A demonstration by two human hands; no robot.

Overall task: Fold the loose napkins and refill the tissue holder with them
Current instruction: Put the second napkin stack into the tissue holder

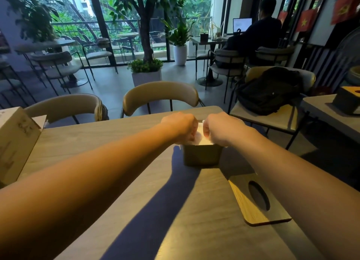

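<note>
Tissue holder (201, 156) sits mid-worktop (97, 131) with its top open. White napkins (203, 138) are inside, up to the rim. Left hand (179, 126) is at the holder's 10 o'clock, right hand (220, 127) at 2 o'clock. Both have fingers curled onto the napkins, gripping them. Wooden lid (251, 205) lies flat at the holder's 4 o'clock, apart from it. Cardboard box (13, 142) is at 9 o'clock, on the worktop edge.

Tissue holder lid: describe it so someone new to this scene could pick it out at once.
On the grey table, look nearer the camera than the dark open holder, beside the right forearm. The lid lies flat there: the only board, part light wood, with an oval hole.
</note>
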